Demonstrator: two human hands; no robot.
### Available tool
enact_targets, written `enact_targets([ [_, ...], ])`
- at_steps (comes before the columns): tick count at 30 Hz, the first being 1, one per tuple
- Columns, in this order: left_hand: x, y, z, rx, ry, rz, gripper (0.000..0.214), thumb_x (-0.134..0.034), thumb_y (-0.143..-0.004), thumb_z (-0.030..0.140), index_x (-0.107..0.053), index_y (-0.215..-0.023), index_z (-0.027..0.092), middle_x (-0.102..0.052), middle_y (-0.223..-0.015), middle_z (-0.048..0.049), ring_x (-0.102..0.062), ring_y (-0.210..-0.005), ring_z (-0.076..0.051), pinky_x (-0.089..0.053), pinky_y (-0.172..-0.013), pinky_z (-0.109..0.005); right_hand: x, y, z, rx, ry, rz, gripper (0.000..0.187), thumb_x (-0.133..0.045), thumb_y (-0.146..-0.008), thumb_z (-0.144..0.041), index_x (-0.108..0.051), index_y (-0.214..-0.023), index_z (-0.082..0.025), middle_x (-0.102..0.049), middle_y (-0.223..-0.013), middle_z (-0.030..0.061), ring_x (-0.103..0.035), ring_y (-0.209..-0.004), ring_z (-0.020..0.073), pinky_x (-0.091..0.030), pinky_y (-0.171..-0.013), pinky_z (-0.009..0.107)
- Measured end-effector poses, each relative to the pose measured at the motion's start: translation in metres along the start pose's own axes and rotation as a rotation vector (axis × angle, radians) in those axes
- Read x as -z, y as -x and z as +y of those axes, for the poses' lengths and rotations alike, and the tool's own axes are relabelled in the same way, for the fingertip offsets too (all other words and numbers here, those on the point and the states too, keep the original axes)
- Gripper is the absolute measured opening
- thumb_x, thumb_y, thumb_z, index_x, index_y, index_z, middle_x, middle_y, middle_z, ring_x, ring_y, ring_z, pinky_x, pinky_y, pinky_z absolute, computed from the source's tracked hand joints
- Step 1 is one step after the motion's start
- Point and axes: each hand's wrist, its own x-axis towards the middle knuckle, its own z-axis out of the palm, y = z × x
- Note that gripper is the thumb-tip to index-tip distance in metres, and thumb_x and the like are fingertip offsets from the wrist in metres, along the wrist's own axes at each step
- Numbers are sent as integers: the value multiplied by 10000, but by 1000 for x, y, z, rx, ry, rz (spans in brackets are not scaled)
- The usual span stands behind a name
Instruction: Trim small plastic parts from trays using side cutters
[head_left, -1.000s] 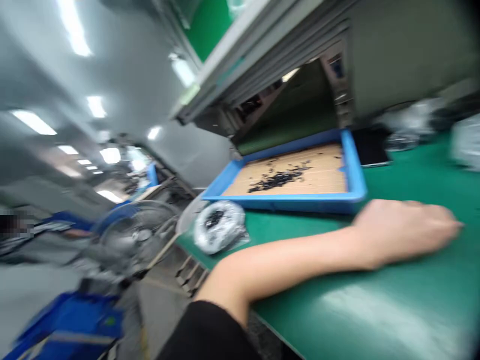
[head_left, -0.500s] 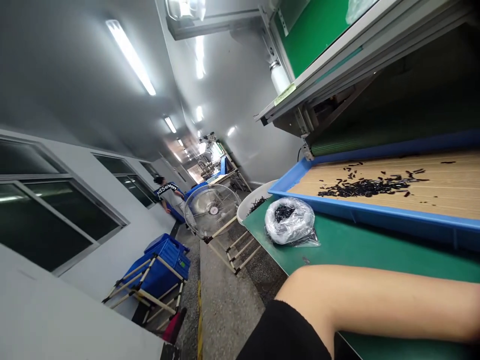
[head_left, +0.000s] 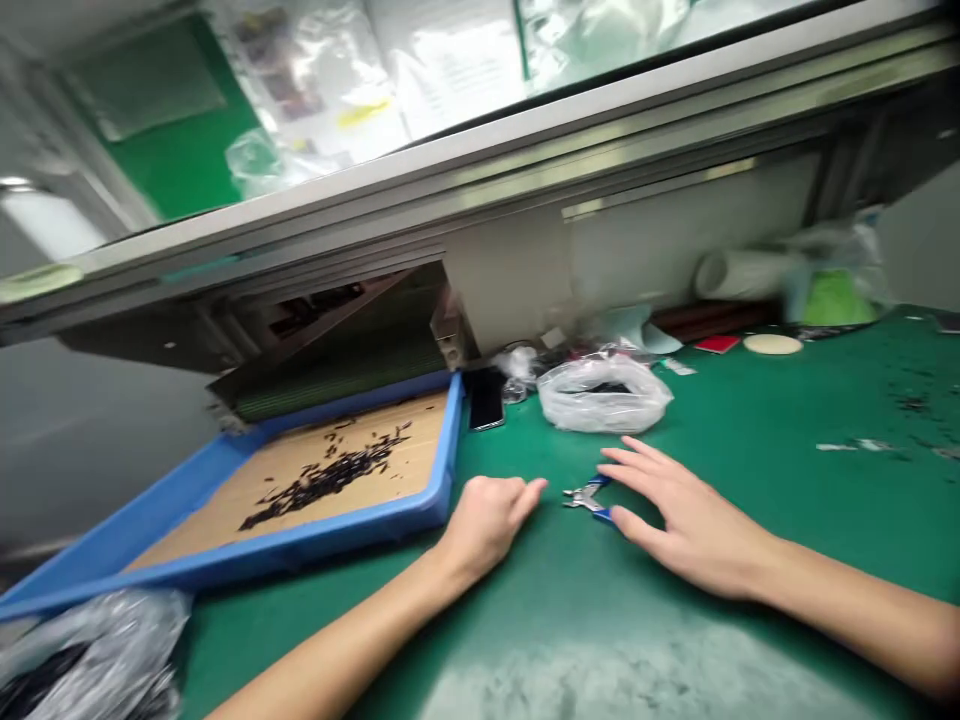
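"Where are the hands?"

"Left hand loosely curled, right hand spread open, both just come down on the green mat either side of the small pliers, gripping nothing"

"Beyond?"

"Blue tray at left, phone and plastic bag further up"

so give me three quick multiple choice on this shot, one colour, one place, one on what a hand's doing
1. What colour is the rim of the tray?
A. red
B. blue
C. white

2. Where are the blue-handled pliers?
A. on the green mat, between the left hand and the right hand
B. inside the tray
C. on the floor

3. What is the left hand doing?
A. gripping the pliers
B. pressing on the tray
C. resting empty on the mat

1: B, the rim shows blue.
2: A, they lie between both hands.
3: C, nothing shows in it.
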Motion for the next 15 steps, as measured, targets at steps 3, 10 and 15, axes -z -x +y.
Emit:
enact_targets([
  [3, 3, -47, 5, 116, 117, 138, 652, -265, -1080, 476, -431, -519, 187, -468, -446, 19, -446, -440, -110, -351, -505, -244, 14, -11, 3, -89, -229, 179, 370, -425, -1054, -396, -643, -1260, -182, -641, -1281, 80, -545, -1270, 265, -455, -1079, 464],
  [10, 26, -184, 31, 218, 108, 228, 570, -414, -1047, 523, -570, -624, 174, -631, -622, -18, -603, -655, -153, -457, -715, -272, 32, -20, 11, -117, -326, 235, 361, -372, -1078, -405, -638, -969, -187, -540, -621, -23, -488, -523, 146, -345, -535, 286],
  [15, 26, -211, 29, 99, 41, -26, 324, -636, -991, 358, -653, -754, 137, -651, -676, 9, -647, -654, -138, -566, -738, -317, 29, -25, 13, -94, -230, 221, 436, -367, -1038, -367, -362, -636, -197, -384, -538, -33, -380, -502, 124, -236, -519, 290],
])
